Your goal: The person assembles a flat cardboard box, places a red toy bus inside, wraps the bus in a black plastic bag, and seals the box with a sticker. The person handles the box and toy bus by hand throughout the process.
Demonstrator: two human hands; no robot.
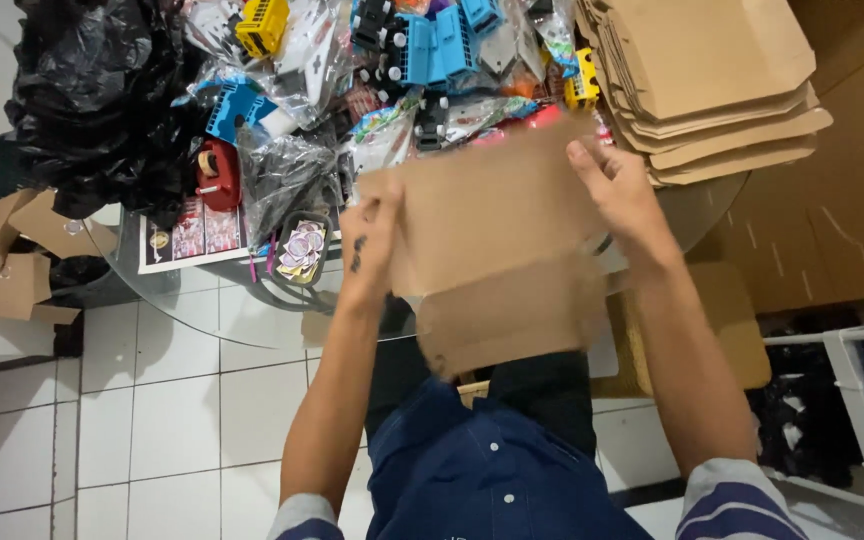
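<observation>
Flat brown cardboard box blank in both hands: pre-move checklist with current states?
1. Left hand grips the flat brown cardboard box blank at its left edge: ok.
2. Right hand grips its upper right edge: ok.
3. Blank held above the round glass table, apart from the pile of bagged plastic toys: ok.
4. Stack of flat brown cardboard blanks beside the right hand, lying neatly: ok.
5. Lower flap fold state: cannot tell, blurred.

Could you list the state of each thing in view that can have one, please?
Cardboard sheet: flat, lower flap bent, held by both hands.
Left hand: closed on its left edge.
Right hand: closed on its right edge.
Cardboard stack: flat, unfolded.
Black bag: crumpled.
</observation>
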